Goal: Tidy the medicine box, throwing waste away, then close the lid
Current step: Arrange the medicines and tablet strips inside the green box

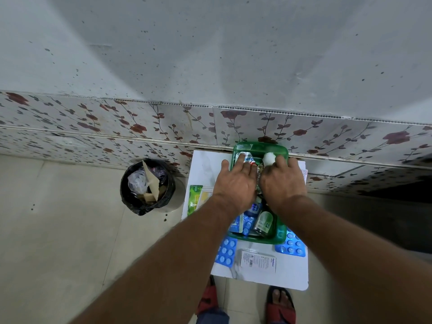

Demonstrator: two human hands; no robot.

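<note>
A green medicine box [279,237] stands open on a small white table [203,164], its green lid [261,147] leaning back toward the wall. Inside lie blue blister strips [245,224], a green-labelled bottle [264,222] and a blue-labelled bottle [256,208]. My left hand [236,181] reaches into the far part of the box, fingers spread over a foil strip [245,157]. My right hand [282,181] is beside it, fingers around a white wad [268,158] like cotton. What lies under both palms is hidden.
A bin with a black liner [146,185], holding paper and plastic scraps, stands on the floor left of the table. On the table lie a green packet [195,198], blue blister strips [226,252] [291,245] and a white carton [258,261]. A flowered wall runs behind.
</note>
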